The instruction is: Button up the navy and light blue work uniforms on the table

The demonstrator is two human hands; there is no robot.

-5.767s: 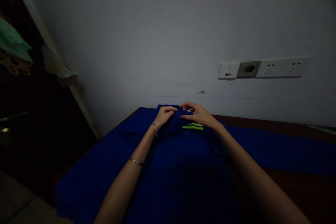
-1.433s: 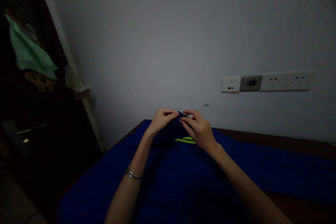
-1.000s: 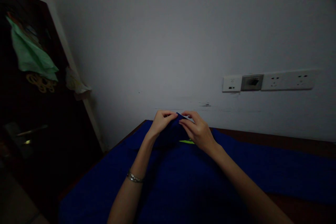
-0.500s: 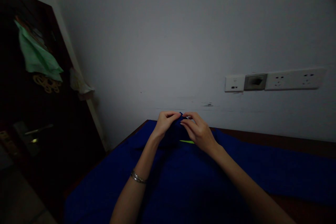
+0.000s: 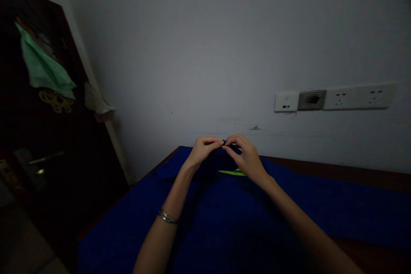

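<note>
A blue long-sleeved garment (image 5: 212,214) lies spread over a dark reddish-brown table (image 5: 359,169), one sleeve stretched out to the right. At its far edge, near the neck opening, my left hand (image 5: 201,150) pinches a raised bit of the blue cloth between thumb and fingers. My right hand (image 5: 246,156) pinches the same bit from the other side, thumb and forefinger close to the left fingertips. Below the hands a yellow-green strip (image 5: 230,173) shows inside the neck. What exactly sits between the fingertips is small and dark.
Behind the table's far edge rises a pale wall (image 5: 205,60) with a row of sockets (image 5: 340,99) on the right. At left is a dark door (image 5: 86,171) with a handle (image 5: 46,158) and a hanging green cloth (image 5: 46,66). A plastic bag (image 5: 96,100) hangs beside the frame.
The raised cloth between my fingertips has shifted slightly right and its peak is lower. My right fingers have closed nearer to the left ones. More of the yellow-green strip shows.
</note>
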